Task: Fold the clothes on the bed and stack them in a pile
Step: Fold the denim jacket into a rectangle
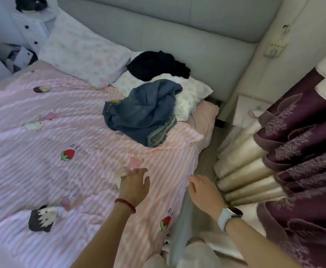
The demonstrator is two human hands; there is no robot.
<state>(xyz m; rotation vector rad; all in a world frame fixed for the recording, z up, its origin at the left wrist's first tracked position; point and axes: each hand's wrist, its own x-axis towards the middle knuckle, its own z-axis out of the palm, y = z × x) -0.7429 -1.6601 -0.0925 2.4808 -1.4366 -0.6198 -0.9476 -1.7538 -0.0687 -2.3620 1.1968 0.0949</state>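
A crumpled pair of blue jeans [142, 115] lies in a heap on the pink striped quilt [52, 136], near the bed's right side. Behind it a black garment [156, 64] is bunched on a white floral pillow [193, 93]. My left hand [135, 184] lies over the quilt with fingers relaxed, holding nothing, well short of the jeans. My right hand [202, 188] hovers at the quilt's right edge, fingers loosely extended and empty. A watch sits on the right wrist, a red bead bracelet on the left.
A second large pillow [81, 53] leans at the grey padded headboard [177, 29]. Purple and cream curtains [293, 151] hang close on the right, past a narrow floor gap. A white nightstand [249, 111] stands by the bed corner; a white dresser [32, 28] is at far left.
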